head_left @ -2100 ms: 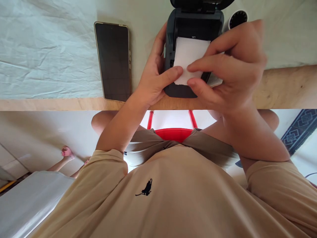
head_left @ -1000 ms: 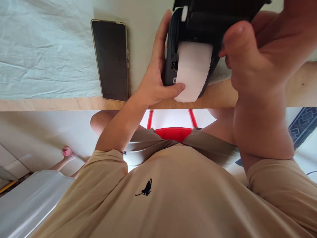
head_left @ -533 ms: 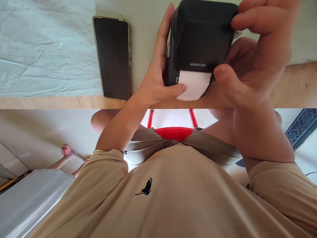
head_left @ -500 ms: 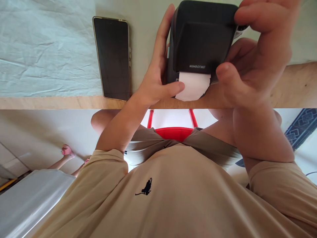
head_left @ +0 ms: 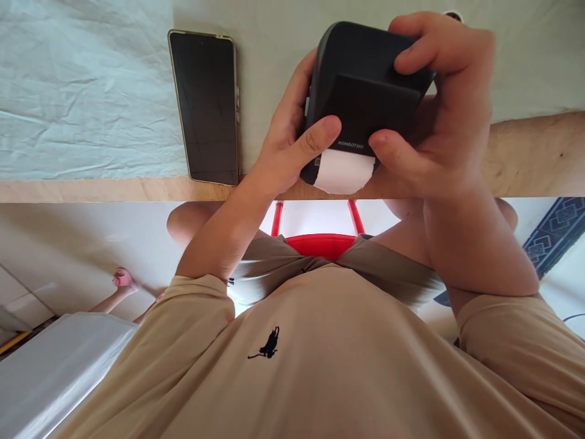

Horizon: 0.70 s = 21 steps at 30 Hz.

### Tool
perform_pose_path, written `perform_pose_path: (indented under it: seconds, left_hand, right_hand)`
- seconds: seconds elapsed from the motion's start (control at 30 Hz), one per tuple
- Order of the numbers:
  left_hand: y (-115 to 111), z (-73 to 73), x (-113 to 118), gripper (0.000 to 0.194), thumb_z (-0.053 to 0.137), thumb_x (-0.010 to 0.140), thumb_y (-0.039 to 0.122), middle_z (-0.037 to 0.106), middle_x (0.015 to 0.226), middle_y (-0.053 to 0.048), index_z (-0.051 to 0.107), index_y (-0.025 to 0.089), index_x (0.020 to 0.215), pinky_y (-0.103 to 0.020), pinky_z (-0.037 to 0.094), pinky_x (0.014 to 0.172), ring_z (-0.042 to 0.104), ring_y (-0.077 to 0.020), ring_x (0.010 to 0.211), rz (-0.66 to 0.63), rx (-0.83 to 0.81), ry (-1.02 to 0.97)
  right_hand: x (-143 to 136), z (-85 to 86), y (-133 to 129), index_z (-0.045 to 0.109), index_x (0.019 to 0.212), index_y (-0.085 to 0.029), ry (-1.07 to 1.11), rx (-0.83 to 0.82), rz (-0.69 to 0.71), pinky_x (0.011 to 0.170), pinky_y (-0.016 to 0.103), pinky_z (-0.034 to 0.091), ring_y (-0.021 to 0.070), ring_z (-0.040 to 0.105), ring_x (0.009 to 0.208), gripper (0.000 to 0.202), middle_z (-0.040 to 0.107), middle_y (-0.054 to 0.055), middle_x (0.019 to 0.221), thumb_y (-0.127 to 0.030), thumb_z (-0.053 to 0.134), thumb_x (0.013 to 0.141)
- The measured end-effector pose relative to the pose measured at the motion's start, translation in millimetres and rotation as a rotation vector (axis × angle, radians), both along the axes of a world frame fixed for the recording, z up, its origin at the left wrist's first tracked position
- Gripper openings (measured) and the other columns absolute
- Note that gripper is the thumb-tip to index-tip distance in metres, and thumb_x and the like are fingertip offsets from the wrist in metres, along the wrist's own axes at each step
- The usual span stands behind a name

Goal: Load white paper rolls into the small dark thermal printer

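A black label printer (head_left: pixel 370 97) marked NIIMBOT is held between both hands above the table's front edge. My left hand (head_left: pixel 292 137) wraps its left side, the thumb lying on the lower front of the case. My right hand (head_left: pixel 450 103) grips the right side, with fingers over the top and the thumb at the lower right. A strip of white label paper (head_left: pixel 345 172) sticks out of the printer's lower end, its edge torn unevenly. The right side of the printer is partly hidden by my right hand.
A smartphone (head_left: pixel 205 110) with a dark screen lies on the table left of my hands. Pale green cloth (head_left: pixel 91 91) covers the wooden table (head_left: pixel 91 191). A small white, dark-centred object (head_left: pixel 454 16) sits behind my right hand. Another person's foot (head_left: pixel 124 279) shows at lower left.
The printer has come slightly toward me and left, and has tilted. My right hand has moved left and closed onto it, and the left thumb has shifted up onto the case.
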State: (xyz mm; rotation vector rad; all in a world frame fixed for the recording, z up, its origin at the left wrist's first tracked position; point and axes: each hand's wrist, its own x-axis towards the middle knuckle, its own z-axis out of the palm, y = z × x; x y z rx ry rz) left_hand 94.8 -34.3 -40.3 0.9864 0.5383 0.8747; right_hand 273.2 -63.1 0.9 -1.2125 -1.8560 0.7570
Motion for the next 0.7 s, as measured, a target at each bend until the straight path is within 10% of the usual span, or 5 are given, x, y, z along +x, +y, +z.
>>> perform_pose_path:
  seconds: [0.7]
  left_hand:
    - [6.6,5.9,4.9,0.03,0.045,0.075,0.053,0.059,0.116,0.004,0.057,0.033,0.094,-0.036,0.042,0.104,0.045,-0.0243,0.127,0.149,-0.103,0.062]
  right_hand:
    - [5.8,-4.3,4.5,0.041,0.123,-0.015,-0.07,0.063,0.029,0.115,0.031,0.033,0.0133,0.035,0.13,0.056,0.036,0.005,0.133,-0.045,0.044,0.076]
